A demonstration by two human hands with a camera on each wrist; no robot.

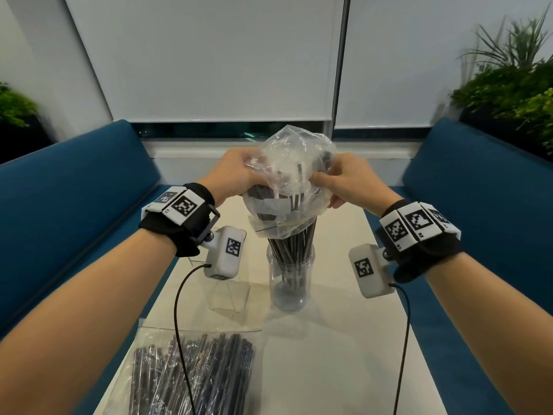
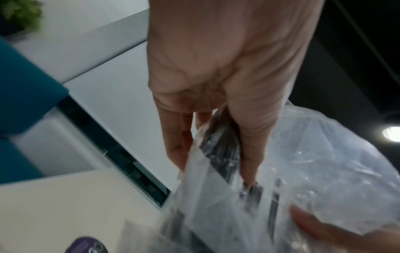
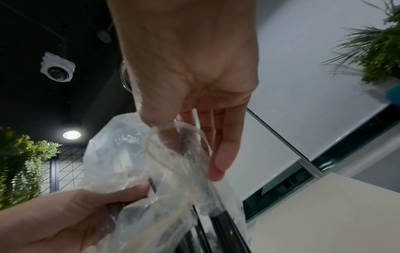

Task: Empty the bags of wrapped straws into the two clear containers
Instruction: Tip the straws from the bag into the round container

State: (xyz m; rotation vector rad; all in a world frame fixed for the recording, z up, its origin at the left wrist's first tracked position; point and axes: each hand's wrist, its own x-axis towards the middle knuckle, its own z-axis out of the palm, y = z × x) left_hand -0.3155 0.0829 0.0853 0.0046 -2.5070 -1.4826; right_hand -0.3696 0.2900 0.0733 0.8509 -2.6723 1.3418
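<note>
Bottom of the head view, left of centre: a flat clear plastic bag full of dark wrapped straws lies on the cream rectangular tabletop, unopened as far as I can tell, with a black wrist-camera cable across it. So the second bag is not started.

Mid frame: a tall round clear plastic container stands upright at centre, with a bundle of dark wrapped straws standing in it, tops fanning out above the rim. Just left of it sits a second clear angular container, partly behind the left wrist camera; it looks empty, hard to be sure.

Above centre: a crumpled clear plastic bag, inverted over the straw tops. The left hand grips the bag's left side, fingers curled around film and straws. The right hand pinches the right side with thumb and fingers; the right wrist view shows film bunched under the thumb.

Judgement: first bag nearly emptied, still needs lifting clear of the straws. About halfway.

Far: teal upholstered benches left and right, white roller blinds, green plants at upper right.
</note>
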